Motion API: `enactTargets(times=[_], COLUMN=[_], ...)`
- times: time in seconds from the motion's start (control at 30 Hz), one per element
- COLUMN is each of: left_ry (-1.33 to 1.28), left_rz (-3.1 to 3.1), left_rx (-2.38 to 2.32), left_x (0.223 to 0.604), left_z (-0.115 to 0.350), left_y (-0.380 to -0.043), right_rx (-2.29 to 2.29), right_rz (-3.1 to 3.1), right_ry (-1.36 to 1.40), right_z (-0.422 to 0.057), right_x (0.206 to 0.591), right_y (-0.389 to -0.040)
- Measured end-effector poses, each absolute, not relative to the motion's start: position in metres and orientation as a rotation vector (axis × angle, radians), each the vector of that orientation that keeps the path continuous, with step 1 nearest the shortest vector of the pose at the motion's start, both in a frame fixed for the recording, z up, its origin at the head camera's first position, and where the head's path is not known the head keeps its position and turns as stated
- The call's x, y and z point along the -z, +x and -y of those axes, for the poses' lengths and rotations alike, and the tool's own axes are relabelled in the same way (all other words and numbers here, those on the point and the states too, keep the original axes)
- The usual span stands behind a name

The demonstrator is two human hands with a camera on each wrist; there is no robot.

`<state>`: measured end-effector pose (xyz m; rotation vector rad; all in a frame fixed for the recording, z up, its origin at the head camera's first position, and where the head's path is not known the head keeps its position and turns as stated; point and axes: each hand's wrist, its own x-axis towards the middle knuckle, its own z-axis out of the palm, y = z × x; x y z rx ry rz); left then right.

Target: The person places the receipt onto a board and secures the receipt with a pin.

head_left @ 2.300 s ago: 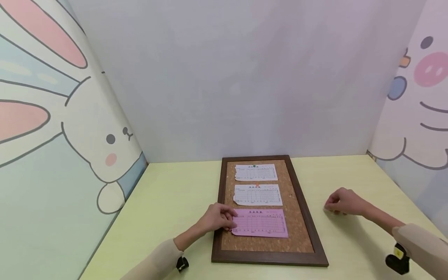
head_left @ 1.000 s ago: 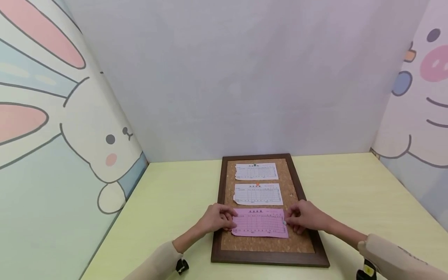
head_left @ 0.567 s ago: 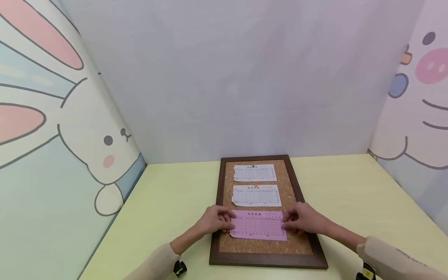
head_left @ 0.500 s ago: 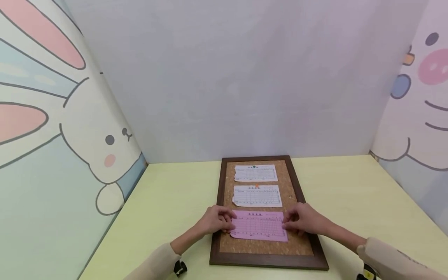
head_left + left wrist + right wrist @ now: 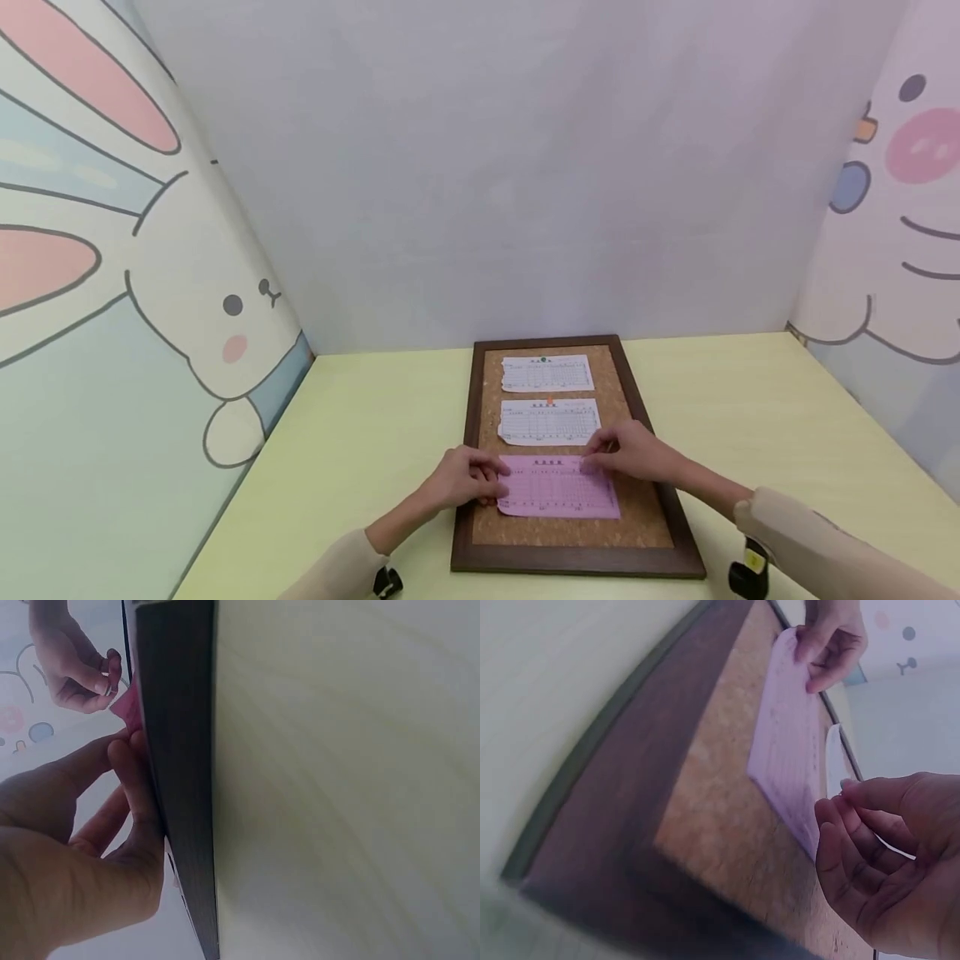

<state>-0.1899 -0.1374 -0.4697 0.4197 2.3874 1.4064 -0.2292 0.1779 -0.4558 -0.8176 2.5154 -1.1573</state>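
Note:
A pink printed paper form (image 5: 551, 492) lies on the lower part of a cork board (image 5: 570, 535). My left hand (image 5: 468, 477) pinches its left edge between thumb and fingers. Over the form's upper right part is my right hand (image 5: 633, 450), its thumb and fingertips pinching a small pale-headed thumbtack (image 5: 845, 783). The fingertips hide most of the tack. Above the pink form are two white forms: the upper one (image 5: 547, 375) bears a green thumbtack (image 5: 543, 360), the lower one (image 5: 547, 423) an orange thumbtack (image 5: 550, 401).
The board's dark brown wooden frame (image 5: 577, 560) lies flat on a pale yellow table (image 5: 375, 417). A grey wall (image 5: 480, 183) stands behind the table. Cartoon-painted side walls flank it, with a rabbit (image 5: 202, 333) on the left.
My right hand has come from the table at the right to the pink form's right edge, then up and left over its upper right part. My left hand stays on the left edge.

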Motion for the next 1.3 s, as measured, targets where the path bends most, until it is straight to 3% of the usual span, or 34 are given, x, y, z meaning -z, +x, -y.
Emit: enactTargets(times=[0.53,1.3], left_ry=[0.554,0.498], left_rz=[-2.404,-2.402], left_rx=[-1.379,-1.362], left_x=[0.475,0.476], left_z=[0.128,0.135], left_y=[-0.193,-0.193], right_rx=[1.195,1.064], right_rz=[-2.382,-2.524], right_ry=[-0.660,-0.600], right_z=[-0.152,-0.133], right_x=[0.459,0.461], right_y=[-0.238,-0.237])
